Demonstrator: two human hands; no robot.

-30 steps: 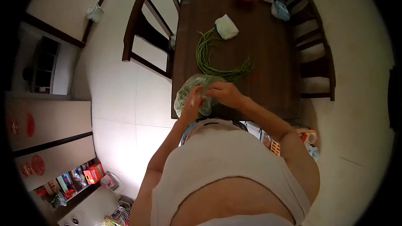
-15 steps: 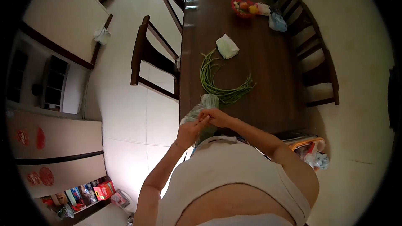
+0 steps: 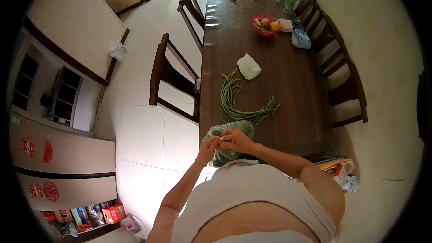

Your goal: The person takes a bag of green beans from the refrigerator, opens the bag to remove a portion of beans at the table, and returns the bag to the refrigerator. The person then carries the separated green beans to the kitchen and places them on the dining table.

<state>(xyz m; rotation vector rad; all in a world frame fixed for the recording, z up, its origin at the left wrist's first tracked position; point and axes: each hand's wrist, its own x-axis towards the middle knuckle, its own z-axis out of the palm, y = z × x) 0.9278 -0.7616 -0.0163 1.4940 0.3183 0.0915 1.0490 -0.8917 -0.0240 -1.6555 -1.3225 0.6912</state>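
Left hand (image 3: 208,150) and right hand (image 3: 237,141) pinch a clear plastic bag (image 3: 226,156) at the counter's (image 3: 297,90) near edge; narrow half a second earlier, it now bulges around them. Just beyond curve long green beans (image 3: 252,116), beside a white packet (image 3: 249,66); a red fruit basket (image 3: 265,33) sits farther off.

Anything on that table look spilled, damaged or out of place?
Nothing stands out: no visible spill or damage. The long green beans lie loose in a curve near the white packet, seemingly laid out that way.
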